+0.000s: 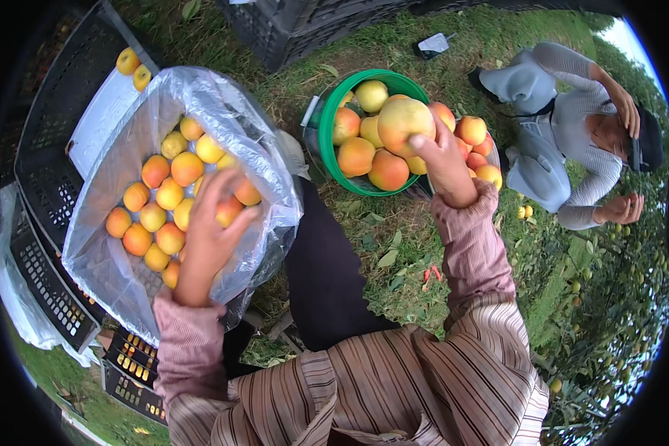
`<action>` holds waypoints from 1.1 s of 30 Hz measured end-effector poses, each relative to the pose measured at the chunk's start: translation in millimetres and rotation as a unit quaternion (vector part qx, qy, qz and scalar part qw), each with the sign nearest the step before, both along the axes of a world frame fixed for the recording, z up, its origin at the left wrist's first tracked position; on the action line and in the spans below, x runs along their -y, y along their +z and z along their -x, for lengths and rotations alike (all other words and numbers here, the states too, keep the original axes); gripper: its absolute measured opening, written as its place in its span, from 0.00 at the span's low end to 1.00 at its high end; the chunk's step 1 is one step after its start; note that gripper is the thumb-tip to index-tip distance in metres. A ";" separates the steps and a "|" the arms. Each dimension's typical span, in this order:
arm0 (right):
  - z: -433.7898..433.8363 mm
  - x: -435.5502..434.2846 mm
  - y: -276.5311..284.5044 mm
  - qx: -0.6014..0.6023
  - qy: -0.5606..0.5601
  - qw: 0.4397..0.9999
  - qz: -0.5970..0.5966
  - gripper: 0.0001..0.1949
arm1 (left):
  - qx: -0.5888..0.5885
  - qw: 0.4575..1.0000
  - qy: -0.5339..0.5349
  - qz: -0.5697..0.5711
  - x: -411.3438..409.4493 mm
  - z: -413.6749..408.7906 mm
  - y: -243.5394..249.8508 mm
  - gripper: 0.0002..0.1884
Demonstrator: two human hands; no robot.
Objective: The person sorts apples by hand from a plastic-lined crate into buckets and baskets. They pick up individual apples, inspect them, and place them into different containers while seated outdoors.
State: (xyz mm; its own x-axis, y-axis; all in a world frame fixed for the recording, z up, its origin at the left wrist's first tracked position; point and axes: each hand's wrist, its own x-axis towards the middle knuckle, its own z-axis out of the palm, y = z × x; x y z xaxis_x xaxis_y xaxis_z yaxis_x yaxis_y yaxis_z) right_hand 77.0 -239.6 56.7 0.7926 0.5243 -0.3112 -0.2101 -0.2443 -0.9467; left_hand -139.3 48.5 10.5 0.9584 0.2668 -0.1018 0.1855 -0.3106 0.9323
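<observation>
My right hand (pixel 443 159) grips a large yellow fruit with a red blush (pixel 406 124), thumb on its near side. It is held over a green-rimmed bucket (pixel 326 139) with several more yellow and orange-red fruits (pixel 357 156) inside. My left hand (pixel 214 223), slightly blurred, reaches over a crate lined with a clear plastic bag (pixel 111 178). Its thumb and fingers are spread, and a fruit (pixel 228 211) shows between them. Rows of similar fruit (pixel 170 194) lie in the liner, partly hidden by that hand.
Right of the bucket another container holds more fruit (pixel 471 131). A person (pixel 577 125) sits on the grass beyond it. Black plastic crates (pixel 50 134) stand at the left and a stack (pixel 306 28) at the top. A red-handled tool (pixel 432 273) and a phone-like object (pixel 434 44) lie on the ground.
</observation>
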 end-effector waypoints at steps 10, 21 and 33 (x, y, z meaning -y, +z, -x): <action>75.7 -127.8 -29.7 -0.163 0.120 0.969 -0.139 0.34 | 0.103 0.993 0.015 0.047 7.3 -40.4 6.3 0.49; 72.6 -98.3 -57.4 -0.092 0.062 0.989 -0.096 0.34 | 0.091 0.613 0.221 0.753 -44.8 33.8 -41.2 0.44; 64.3 -73.8 -64.5 -0.073 0.017 0.997 -0.034 0.27 | -0.052 0.787 0.249 0.562 -56.8 48.5 -89.2 0.32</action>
State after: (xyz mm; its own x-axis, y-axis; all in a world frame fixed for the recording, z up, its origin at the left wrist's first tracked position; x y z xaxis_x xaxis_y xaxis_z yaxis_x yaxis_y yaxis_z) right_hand 12.7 -165.7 -7.8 0.7231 0.5743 -0.3837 -0.3388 -0.1892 -0.9216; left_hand -187.8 105.4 -78.7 0.7344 0.2918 -0.6127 0.1179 0.8342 0.5387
